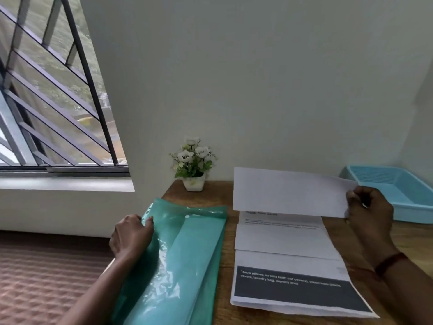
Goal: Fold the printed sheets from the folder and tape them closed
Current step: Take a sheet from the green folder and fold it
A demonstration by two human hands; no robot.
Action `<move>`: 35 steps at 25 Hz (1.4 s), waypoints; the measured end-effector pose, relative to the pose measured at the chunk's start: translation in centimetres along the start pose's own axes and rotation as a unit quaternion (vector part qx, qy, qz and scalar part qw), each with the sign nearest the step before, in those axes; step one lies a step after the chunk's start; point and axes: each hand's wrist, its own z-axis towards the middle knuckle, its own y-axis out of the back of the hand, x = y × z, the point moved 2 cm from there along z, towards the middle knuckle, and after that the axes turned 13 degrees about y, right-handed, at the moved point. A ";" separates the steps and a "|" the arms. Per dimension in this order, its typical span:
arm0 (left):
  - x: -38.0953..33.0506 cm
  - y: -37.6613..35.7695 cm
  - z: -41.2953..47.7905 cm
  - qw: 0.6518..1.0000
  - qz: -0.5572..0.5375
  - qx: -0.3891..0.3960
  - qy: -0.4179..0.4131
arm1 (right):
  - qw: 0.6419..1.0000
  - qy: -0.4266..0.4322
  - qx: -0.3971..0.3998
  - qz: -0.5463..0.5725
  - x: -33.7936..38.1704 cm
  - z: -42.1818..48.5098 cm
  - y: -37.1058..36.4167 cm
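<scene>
At the left rim of the glossy, translucent green folder (187, 254), the left hand (131, 233) is gripping it, fingers curling over the edge. Just right of the folder, the printed sheets (281, 240) are lying creased on the wooden table (210, 195), and the right hand (369, 212) is pinching the raised top panel. Farther right, a ribbed blue tray (398, 184) is sitting.

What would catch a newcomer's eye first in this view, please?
The green plastic folder at the wooden desk's left edge, held near its top by the left grip, stands out first. Beside it lies a printed sheet with a dark banner, its upper part lifted by the right grip. A light blue tray sits far right.
</scene>
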 end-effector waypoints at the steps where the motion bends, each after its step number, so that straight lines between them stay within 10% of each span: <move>1: 0.0 -0.1 -0.2 1.000 0.010 -0.002 -0.001 | 1.000 -0.002 -0.003 -0.002 -0.1 0.1 0.3; 11: -6.2 4.5 -4.4 0.987 -0.039 -0.036 -0.153 | 0.998 -0.046 0.014 0.034 0.8 -1.1 0.4; 15: -13.1 7.3 -13.6 0.855 -0.252 -0.113 -0.438 | 0.997 -0.055 0.039 0.044 1.1 -2.3 -0.5; 19: -16.0 2.8 -19.9 0.791 -0.156 -0.013 -0.592 | 0.995 -0.053 0.069 0.048 1.1 -2.7 -0.9; 24: -17.4 -2.7 -20.8 0.794 0.032 0.033 -0.606 | 0.984 -0.090 0.120 0.099 1.2 -2.9 -1.5; 35: -15.9 -3.4 -17.7 0.825 -0.008 0.036 -0.564 | 0.910 -0.221 0.231 0.265 1.2 -3.8 -3.1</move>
